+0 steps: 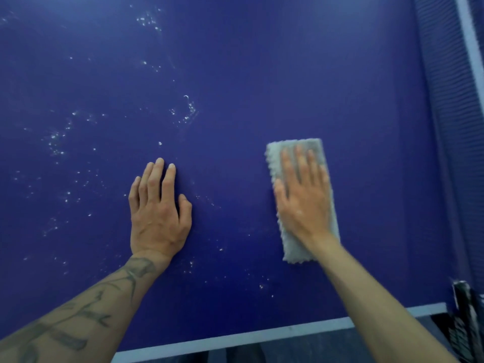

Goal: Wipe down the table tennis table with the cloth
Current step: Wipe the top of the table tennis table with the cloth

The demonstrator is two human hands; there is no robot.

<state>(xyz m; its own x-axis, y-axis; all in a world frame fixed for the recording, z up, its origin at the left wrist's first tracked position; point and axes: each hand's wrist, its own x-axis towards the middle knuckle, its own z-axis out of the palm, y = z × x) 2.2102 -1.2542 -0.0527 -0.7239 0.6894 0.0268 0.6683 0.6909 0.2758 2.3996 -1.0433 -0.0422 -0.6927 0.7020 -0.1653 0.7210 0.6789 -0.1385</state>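
Filling nearly the whole view, the dark blue table (262, 74) runs from its near edge, marked by a white line (262, 335), up and out of sight at the far side. Along the right edge stands the net (445, 127), dark mesh with a white band on top. A dark, blurred fitting (466, 326) sits at the near right corner; what it is cannot be told. Two bare forearms reach in over the near edge, the left forearm (78, 318) carrying dark tattoo marks. The cloth (311, 146), a pale grey folded oblong with a fluffy fringe, lies flat on the table toward the right edge, near the net, its long side pointing away from the near edge. The right hand (303, 203) rests palm down on the cloth, its fingers (301, 163) straight and slightly spread, pressing it to the surface without curling round it. The left hand (159, 213) lies flat on bare table well apart from the cloth, nearer the middle, its fingers (154, 179) straight and close together, thumb out to the side. White specks (56, 142) are scattered over the left half of the table, with a few by the near edge
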